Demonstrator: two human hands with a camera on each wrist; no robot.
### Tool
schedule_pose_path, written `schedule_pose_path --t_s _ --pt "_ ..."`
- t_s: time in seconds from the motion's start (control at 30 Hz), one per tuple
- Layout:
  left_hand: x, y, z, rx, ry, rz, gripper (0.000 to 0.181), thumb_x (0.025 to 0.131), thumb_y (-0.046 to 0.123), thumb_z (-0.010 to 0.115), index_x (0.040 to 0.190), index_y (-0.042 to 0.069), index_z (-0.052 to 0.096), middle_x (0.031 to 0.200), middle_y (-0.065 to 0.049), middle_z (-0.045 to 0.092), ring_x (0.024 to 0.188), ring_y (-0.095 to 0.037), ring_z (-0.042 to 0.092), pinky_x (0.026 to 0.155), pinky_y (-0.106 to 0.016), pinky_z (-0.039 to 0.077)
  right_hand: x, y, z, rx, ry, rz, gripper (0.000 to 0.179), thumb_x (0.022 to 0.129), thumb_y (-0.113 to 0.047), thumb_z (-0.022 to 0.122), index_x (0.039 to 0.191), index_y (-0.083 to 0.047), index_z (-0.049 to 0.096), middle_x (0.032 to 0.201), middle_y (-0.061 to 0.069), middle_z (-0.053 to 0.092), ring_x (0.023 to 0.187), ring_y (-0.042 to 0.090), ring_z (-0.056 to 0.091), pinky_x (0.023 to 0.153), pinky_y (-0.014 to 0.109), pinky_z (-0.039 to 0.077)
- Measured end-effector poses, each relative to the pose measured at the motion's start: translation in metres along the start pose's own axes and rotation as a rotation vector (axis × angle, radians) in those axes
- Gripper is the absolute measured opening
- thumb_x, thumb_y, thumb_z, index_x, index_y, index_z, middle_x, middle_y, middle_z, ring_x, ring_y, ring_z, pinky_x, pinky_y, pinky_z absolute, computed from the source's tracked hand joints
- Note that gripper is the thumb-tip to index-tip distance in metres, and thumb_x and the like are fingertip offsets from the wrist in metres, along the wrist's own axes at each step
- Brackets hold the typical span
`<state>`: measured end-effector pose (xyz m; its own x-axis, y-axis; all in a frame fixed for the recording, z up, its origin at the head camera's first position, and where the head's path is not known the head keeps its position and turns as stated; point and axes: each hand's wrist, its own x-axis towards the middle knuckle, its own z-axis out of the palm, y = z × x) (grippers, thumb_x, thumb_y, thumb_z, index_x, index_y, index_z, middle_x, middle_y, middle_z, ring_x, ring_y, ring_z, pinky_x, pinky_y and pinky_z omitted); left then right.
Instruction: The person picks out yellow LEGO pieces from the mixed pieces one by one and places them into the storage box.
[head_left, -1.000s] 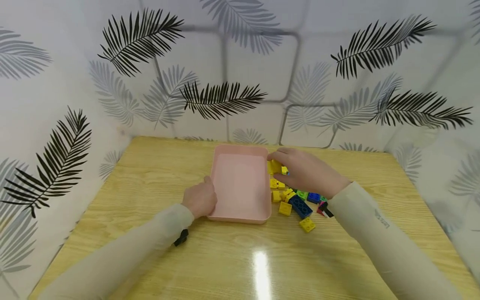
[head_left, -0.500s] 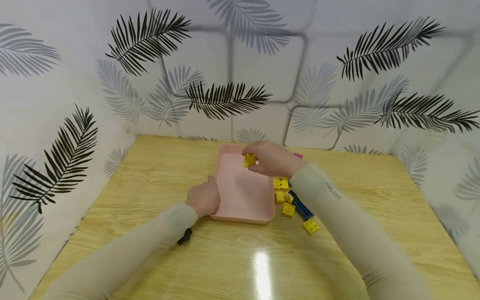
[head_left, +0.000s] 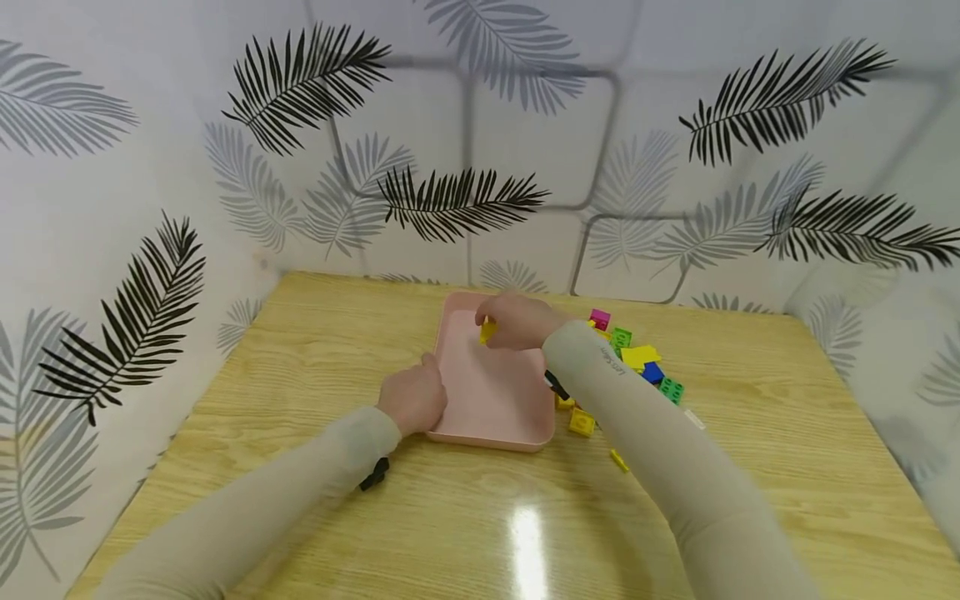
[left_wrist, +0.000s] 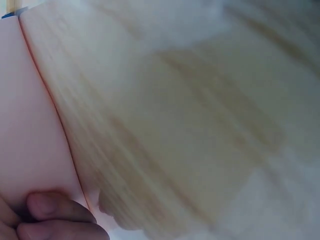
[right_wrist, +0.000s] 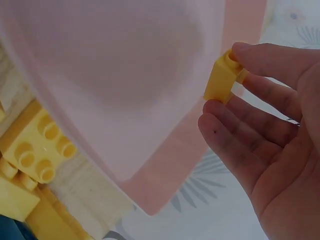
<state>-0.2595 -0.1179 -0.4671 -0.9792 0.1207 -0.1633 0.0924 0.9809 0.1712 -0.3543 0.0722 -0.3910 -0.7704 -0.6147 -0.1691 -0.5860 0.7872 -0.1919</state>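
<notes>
"What are you holding?"
"My right hand [head_left: 517, 322] pinches a yellow brick [head_left: 488, 331] over the pink tray [head_left: 497, 398]; my left hand [head_left: 413, 398] grips the tray's left rim."
"Other bricks [head_left: 640, 357]?"
"Right of the tray."

One tray [head_left: 495, 396], perhaps twelve bricks [head_left: 641, 358]

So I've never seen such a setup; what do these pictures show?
No robot here, just a person's left hand and right hand, in pale sleeves. The wide picture comes from a camera worn on the head; the two close ones come from a camera on each wrist. On the wood-grain table sits a shallow pink rectangular tray, with loose studded toy bricks in several colours to its right. The right hand's fingers pinch a small yellow toy brick over the tray; the left hand holds the tray's edge.
</notes>
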Motion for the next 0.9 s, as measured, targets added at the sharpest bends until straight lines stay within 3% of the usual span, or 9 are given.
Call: schedule_pose_path --t_s 0.17,0.5,0.7,0.9 --pt "-0.001 0.001 0.000 0.004 -0.005 0.009 0.058 0.103 0.023 0.046 0.147 -0.012 0.033 0.071 -0.009 0.061 0.060 -0.019 0.060 0.054 -0.040 0.053 0.005 0.000 0.010 -0.078 -0.057 0.039 0.036 0.092 -0.027 0.071 0.127 -0.022 0.069 0.120 -0.002 0.067 0.105 0.017 0.062 0.089 0.040 0.054" --pt "-0.001 0.001 0.002 -0.001 -0.015 0.011 0.059 0.102 0.021 0.047 0.148 -0.012 0.031 0.068 -0.008 0.059 0.056 -0.018 0.058 0.052 -0.038 0.051 0.000 0.005 0.015 -0.062 -0.067 -0.050 0.035 0.094 -0.017 0.070 0.128 -0.012 0.068 0.121 0.007 0.069 0.110 0.023 0.062 0.099 0.039 0.051" --pt "-0.002 0.006 0.002 0.002 -0.029 0.018 0.058 0.103 0.020 0.046 0.149 -0.012 0.030 0.066 -0.007 0.059 0.055 -0.017 0.058 0.050 -0.036 0.050 -0.034 0.016 0.005 -0.004 0.032 -0.100 0.033 0.095 -0.016 0.067 0.127 -0.008 0.067 0.125 0.009 0.067 0.110 0.024 0.063 0.096 0.039 0.052" --pt "-0.001 -0.001 0.000 0.007 -0.025 0.016 0.056 0.103 0.018 0.043 0.148 -0.012 0.029 0.064 -0.006 0.058 0.052 -0.016 0.055 0.047 -0.034 0.047 -0.080 0.019 -0.011 0.010 0.055 -0.037 0.034 0.097 -0.022 0.068 0.130 -0.012 0.066 0.127 0.007 0.067 0.104 0.022 0.066 0.091 0.038 0.054"
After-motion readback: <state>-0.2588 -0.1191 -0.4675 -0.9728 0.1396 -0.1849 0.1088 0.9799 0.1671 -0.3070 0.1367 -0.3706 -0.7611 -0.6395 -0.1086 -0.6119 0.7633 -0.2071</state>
